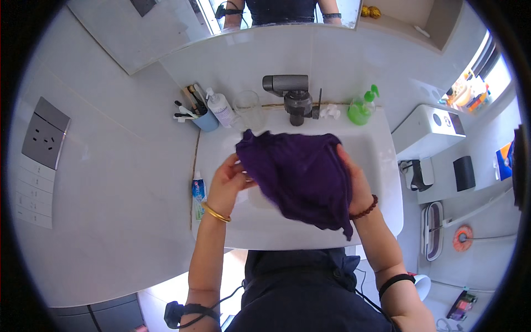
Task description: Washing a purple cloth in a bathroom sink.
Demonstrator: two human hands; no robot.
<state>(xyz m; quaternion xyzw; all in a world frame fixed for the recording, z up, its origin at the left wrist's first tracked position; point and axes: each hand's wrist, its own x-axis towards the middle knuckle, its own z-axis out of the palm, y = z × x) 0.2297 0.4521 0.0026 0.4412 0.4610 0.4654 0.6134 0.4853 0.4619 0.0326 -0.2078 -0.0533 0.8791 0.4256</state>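
Note:
A dark purple cloth (300, 178) is spread between my hands above the white washbasin (375, 166). My left hand (230, 180), with a gold bangle at the wrist, is at the cloth's left edge, its fingers partly behind the fabric. On the other side my right hand (354, 178), wearing a beaded bracelet, grips the right edge; most of its fingers are hidden behind the cloth. A dark grey faucet (296, 99) stands behind the basin, farther back than the cloth. The cloth covers much of the bowl.
A blue cup with toothbrushes (206, 120), a white pump bottle (221, 108) and a clear glass jar (248, 108) line the back left. Crumpled white tissue (330, 111) and a green soap dispenser (360, 111) stand back right. A toothpaste tube (198, 195) lies along the left rim.

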